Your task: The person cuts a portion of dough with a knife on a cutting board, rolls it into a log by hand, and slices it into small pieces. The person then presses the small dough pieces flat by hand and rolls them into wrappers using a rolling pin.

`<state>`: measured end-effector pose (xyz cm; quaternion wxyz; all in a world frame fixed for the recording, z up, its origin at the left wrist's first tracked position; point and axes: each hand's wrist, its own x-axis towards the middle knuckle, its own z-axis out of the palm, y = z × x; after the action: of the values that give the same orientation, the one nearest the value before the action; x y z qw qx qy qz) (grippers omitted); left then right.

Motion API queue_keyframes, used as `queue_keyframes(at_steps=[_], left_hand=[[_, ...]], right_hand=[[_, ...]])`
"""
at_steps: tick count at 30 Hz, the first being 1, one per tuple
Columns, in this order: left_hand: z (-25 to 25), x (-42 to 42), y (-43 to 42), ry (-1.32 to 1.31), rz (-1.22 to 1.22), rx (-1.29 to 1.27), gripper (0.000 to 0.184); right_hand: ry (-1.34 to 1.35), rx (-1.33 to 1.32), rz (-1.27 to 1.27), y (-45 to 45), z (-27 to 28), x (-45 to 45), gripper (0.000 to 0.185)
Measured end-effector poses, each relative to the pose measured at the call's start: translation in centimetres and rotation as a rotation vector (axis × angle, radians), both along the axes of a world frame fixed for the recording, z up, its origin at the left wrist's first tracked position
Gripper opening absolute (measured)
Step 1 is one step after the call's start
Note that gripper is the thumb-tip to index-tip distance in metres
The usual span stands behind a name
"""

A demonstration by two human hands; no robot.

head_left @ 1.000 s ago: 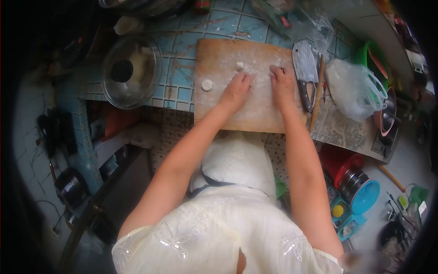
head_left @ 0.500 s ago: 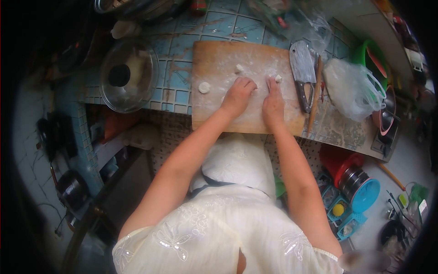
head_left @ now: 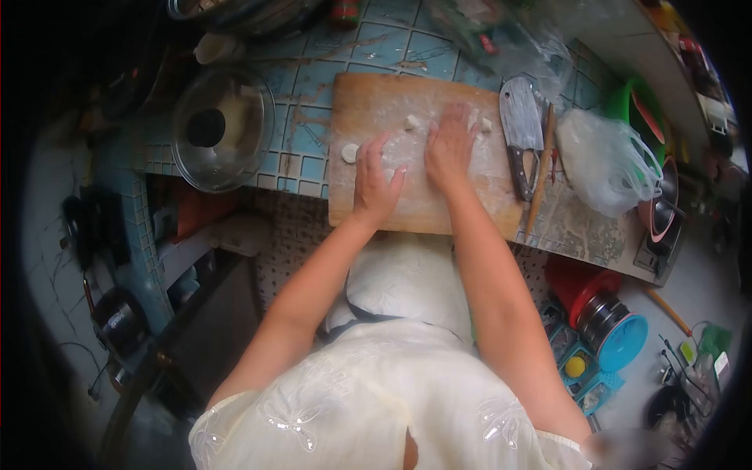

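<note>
A floured wooden board (head_left: pixel 423 215) lies on the tiled counter in front of me. My left hand (head_left: pixel 375 186) rests over its left part, thumb and fingers spread, close to a flattened round of dough (head_left: pixel 350 153). A bit of pale dough shows between that thumb and the fingers. My right hand (head_left: pixel 450 149) lies flat on the middle of the board, fingers stretched forward; anything under the palm is hidden. Small dough lumps sit on either side of its fingers, one lump (head_left: pixel 412 122) to the left and another lump (head_left: pixel 486 125) to the right.
A cleaver (head_left: pixel 522 117) lies on the board's right edge, beside a thin wooden rolling pin (head_left: pixel 540 172). Farther right are a clear plastic bag (head_left: pixel 607 160) with something pale inside and a green basin (head_left: pixel 636 102). A glass lid (head_left: pixel 223 160) with a black knob stands at the left.
My left hand has moved left and toward me, its fingers spreading. My right hand has shifted left and forward and now lies flat, palm down.
</note>
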<state>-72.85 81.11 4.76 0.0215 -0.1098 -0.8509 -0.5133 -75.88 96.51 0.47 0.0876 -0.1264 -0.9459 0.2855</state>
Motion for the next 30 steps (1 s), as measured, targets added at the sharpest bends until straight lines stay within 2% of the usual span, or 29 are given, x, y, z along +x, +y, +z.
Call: queue_keyframes(at_steps=[2,6,8,9,10,11,12,13,14,16,17,20,21,23,24,25,26,27,28,29,30], left_hand=[[-0.5,0.1,-0.4,-0.012,0.046,0.034,0.059],[0.0,0.8,-0.6,-0.006,0.086,0.036,0.051],[0.3,0.4,0.1,-0.011,0.083,0.055,0.049],[0.5,0.4,0.3,-0.032,0.002,-0.050,0.044],[0.7,0.6,0.6,-0.056,-0.084,-0.155,0.040],[0.4,0.5,1.4,-0.052,-0.077,-0.147,0.040],[-0.1,0.2,2.5,-0.262,-0.105,0.097,0.031],[-0.4,0.0,3.4,-0.473,-0.135,0.343,0.024],[0.0,-0.3,3.8,-0.470,-0.126,0.348,0.024],[1.0,-0.6,4.4,-0.691,-0.253,0.735,0.023],[0.5,-0.5,4.5,-0.692,-0.254,0.738,0.023],[-0.9,-1.0,3.9,-0.806,-0.376,0.749,0.019],[-1.0,-1.3,3.8,-0.862,-0.398,0.675,0.017],[-1.1,-1.9,4.3,-0.919,-0.425,0.598,0.015],[-1.2,-2.2,4.9,-0.762,-0.375,0.399,0.013],[-1.2,-2.5,5.3,-0.602,-0.324,0.202,0.012],[-1.6,-2.6,5.6,-0.604,-0.329,0.198,0.012],[-1.8,-2.5,5.8,-0.393,-0.300,0.002,0.015],[-2.0,-2.6,6.0,-0.177,-0.266,-0.189,0.018],[-2.2,-2.5,6.0,-0.174,-0.269,-0.190,0.018],[-1.2,-2.4,5.6,-0.107,-0.158,-0.164,0.019]], right_hand=[[-0.108,0.330,0.088,-0.4,-0.3,0.2,0.052],[-0.074,0.349,0.094,0.0,-0.1,-0.6,0.053],[-0.175,0.011,0.117,1.9,-2.0,-0.5,0.054],[-0.177,0.016,0.129,2.4,-2.0,-0.2,0.054],[-0.108,-0.317,0.079,2.8,-1.9,0.3,0.056],[-0.027,-0.647,0.027,3.1,-2.0,0.2,0.059],[-0.021,-0.637,0.038,3.1,-1.1,-0.3,0.059],[-0.024,-0.742,0.007,2.5,0.6,-0.3,0.060],[-0.033,-0.850,-0.025,1.5,2.7,0.0,0.061],[-0.053,-1.069,-0.104,-0.2,6.4,1.0,0.062],[-0.060,-1.177,-0.150,-0.3,7.1,1.3,0.063],[-0.018,-1.263,-0.233,0.7,5.8,1.5,0.065],[-0.014,-1.266,-0.236,1.6,4.3,1.7,0.065],[0.148,-1.096,-0.268,3.7,0.8,2.5,0.060],[0.151,-1.097,-0.271,3.9,1.3,2.7,0.060],[0.142,-0.978,-0.307,4.1,1.9,3.0,0.053],[0.130,-0.860,-0.344,4.1,2.4,3.3,0.047],[0.130,-0.862,-0.349,4.1,2.0,3.6,0.047],[0.102,-0.752,-0.277,4.1,1.6,3.9,0.042],[0.076,-0.642,-0.204,4.3,1.1,3.8,0.038],[0.080,-0.642,-0.207,4.2,1.4,3.3,0.038]])
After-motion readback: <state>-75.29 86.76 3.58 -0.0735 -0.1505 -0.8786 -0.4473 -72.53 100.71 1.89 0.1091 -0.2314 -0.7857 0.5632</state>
